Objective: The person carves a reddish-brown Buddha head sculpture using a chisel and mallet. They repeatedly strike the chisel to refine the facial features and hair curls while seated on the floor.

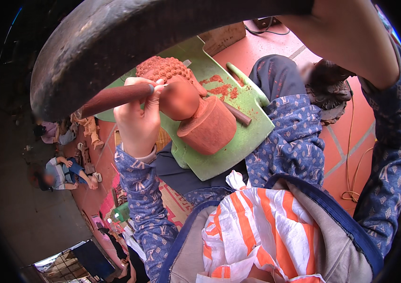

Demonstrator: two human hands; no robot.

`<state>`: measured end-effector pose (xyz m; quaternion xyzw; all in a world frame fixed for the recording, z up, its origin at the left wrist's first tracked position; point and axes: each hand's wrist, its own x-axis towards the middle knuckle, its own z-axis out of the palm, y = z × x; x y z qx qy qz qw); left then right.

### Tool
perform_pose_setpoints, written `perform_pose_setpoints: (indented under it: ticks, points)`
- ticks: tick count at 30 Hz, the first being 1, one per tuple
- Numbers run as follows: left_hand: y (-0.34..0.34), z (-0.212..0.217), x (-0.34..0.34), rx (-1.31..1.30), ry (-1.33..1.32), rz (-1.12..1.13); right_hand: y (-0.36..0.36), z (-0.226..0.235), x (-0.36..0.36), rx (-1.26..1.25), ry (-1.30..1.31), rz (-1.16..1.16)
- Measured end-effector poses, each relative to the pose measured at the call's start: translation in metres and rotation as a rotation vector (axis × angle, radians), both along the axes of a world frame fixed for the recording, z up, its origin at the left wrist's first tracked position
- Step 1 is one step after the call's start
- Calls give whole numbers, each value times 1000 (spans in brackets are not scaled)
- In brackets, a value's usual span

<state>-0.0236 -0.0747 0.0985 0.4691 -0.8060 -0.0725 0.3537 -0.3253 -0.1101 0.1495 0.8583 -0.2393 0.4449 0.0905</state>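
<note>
A reddish wooden bust [207,125] with a knobbly, curled head lies tilted on a green plastic chair [205,165]. My left hand [139,115] is closed around a chisel [115,99] with a red-brown handle, close against the bust's head; its cutting tip is hard to make out. Above, a big dark mallet [101,52] spans the top of the view, blurred and near. My right hand [325,16] is raised at the top edge at the mallet's handle end, its fingers mostly hidden. A brown rod [238,114] rests beside the bust.
Red shavings [224,89] lie on the chair. A wooden block [224,40] stands beyond it. A dark carved piece [330,89] and a cable [349,174] are on the tiled floor at right. At far left sit other people [63,172], near a green bottle [121,212].
</note>
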Motion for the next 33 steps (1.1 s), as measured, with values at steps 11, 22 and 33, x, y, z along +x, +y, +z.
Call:
perform_pose_setpoints:
  ticks: [11, 22, 33]
  points:
    - [1, -1, -3, -64, -85, 28, 9, 4, 0, 47, 26, -16]
    - [-5, 4, -3, -106, -190, -31, 9, 7, 4, 78, 35, -23]
    - [-7, 9, -6, 28, -171, 38, 7, 13, 2, 197, 52, -65]
